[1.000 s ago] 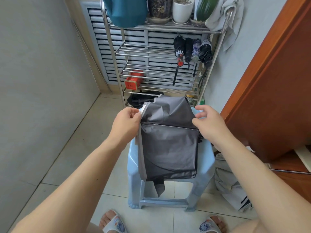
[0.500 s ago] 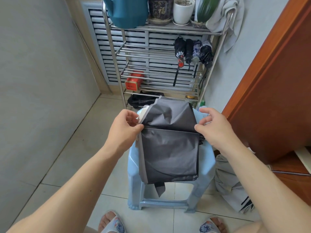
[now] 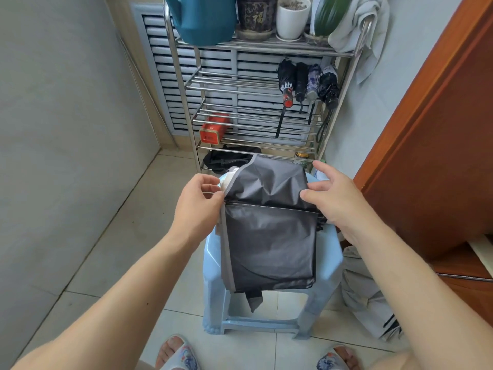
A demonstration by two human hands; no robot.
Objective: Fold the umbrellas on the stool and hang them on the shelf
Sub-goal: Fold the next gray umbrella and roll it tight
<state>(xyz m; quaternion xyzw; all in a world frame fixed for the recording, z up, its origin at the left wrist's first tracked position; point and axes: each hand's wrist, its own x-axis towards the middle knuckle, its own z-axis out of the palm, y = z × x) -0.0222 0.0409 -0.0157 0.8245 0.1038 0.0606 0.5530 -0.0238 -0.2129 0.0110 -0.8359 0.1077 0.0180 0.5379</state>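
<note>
Grey canopy fabric of a collapsed umbrella (image 3: pixel 269 236) lies flat across the seat of the light-blue plastic stool (image 3: pixel 329 265), its lower edge and a loose strap hanging over the near rim. A dark rib crosses the fabric from side to side, and the panel beyond it rises in a slack fold toward the shelf.

Your left hand (image 3: pixel 196 206) pinches the pale-trimmed left edge of the canopy — thumb and curled fingers closed on the cloth at the level of the rib. Your right hand (image 3: pixel 337 198) rests at the right edge: the thumb presses on the fabric while the fingers spread, nearly straight and apart, above it.

Behind the stool stands a steel wire shelf (image 3: pixel 266 113). Four folded umbrellas (image 3: pixel 306 81) hang side by side from its upper right rail, handles down. A red tin (image 3: pixel 213 129) sits on a lower tier; a teal watering can (image 3: pixel 202 20), a dark patterned pot (image 3: pixel 256 14), a white pot (image 3: pixel 292 17) and a draped pale towel (image 3: pixel 360 28) occupy the top.

On the tiled floor just right of the stool lies another umbrella — pale grey (image 3: pixel 365 297), crumpled. Your slippered feet show at the bottom edge.
</note>
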